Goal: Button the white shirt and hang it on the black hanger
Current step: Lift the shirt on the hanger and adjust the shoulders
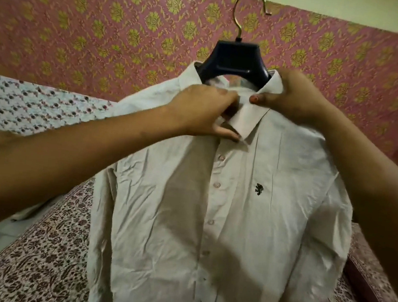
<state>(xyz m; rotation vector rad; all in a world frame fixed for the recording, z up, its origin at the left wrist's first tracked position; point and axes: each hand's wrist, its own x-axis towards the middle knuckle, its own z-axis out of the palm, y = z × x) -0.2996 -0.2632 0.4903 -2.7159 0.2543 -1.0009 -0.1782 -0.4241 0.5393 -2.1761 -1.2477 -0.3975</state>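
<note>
The white shirt (223, 205) lies front-up on the bed, its placket buttoned down the middle and a small dark logo on the chest. The black hanger (236, 61) sits inside the collar, its neck and metal hook sticking out past the top. My left hand (206, 111) pinches the left collar flap at the throat of the shirt. My right hand (292, 97) grips the right side of the collar, thumb pressing on its fold. The hanger's arms are hidden under the shoulders.
A floral bedsheet (32, 255) covers the bed under the shirt. A pink and gold patterned cloth (96, 21) hangs on the wall behind. A light flowered pillow (20, 105) lies at the left, a dark red edge (376, 298) at the right.
</note>
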